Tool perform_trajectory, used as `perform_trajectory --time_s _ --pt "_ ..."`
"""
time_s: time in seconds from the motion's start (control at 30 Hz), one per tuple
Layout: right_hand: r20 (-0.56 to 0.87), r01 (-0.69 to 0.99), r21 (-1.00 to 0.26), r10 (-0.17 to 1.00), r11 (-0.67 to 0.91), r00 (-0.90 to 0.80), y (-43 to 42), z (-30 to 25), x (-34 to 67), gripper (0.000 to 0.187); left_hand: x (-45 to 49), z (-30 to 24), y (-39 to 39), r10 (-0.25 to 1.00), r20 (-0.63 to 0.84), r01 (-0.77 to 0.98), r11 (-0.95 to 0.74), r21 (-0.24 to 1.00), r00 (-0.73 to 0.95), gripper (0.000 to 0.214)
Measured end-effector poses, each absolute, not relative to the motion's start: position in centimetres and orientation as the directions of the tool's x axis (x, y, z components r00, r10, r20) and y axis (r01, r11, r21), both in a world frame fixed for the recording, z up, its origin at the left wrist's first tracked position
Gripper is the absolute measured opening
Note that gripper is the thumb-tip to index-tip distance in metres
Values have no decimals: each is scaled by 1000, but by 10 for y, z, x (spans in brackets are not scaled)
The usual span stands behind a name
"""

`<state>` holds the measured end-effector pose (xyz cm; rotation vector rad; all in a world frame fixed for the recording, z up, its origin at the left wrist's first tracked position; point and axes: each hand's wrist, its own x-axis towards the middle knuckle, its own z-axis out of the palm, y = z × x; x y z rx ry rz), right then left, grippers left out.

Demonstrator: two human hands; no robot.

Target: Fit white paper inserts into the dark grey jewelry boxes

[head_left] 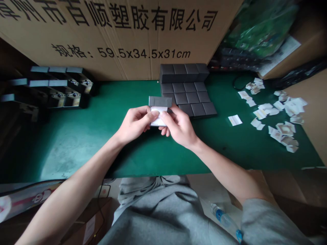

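Above the green table, both hands grip one small dark grey box (160, 101) with its lid raised. A white piece of paper or card (154, 123) lies at its opening. My left hand (135, 123) is closed around the box's left side, its thumb on the white piece. From the right side, my right hand (180, 126) grips the same box, and its thumb also rests on the white piece. The fingers behind the box are mostly hidden. Just beyond my right hand stand rows of closed dark boxes (189, 92), partly stacked.
Open dark boxes (55, 90) stand at the left on the green table (102, 98). Crumpled white paper pieces (268, 110) are scattered at the right. A large printed carton (114, 41) backs the table. Below the edge lies a plastic bottle (224, 217).
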<state>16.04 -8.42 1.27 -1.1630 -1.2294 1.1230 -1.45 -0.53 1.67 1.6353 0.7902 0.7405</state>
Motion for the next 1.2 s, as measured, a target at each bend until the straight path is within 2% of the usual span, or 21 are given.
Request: perform_trajectory --time_s 0.27,0.5,0.67,0.83,1.2 --pt "113 -31 -993 992 115 65 -83 7 161 43 -13 15 -6 823 55 121 -148 982 565 48" --pt "93 3 -996 991 93 93 -82 8 159 50 -8 25 -9 784 31 170 -173 970 620 60" --pt "89 -23 -996 993 91 76 -83 8 158 47 -11 23 -8 781 31 178 -180 967 623 58" --pt "79 -30 -996 997 79 5 -82 7 160 56 -13 18 -8 792 44 154 -173 973 610 57" --pt "47 -25 -999 999 46 -15 -83 14 163 62 -12 19 -8 779 32 124 -140 982 627 54"
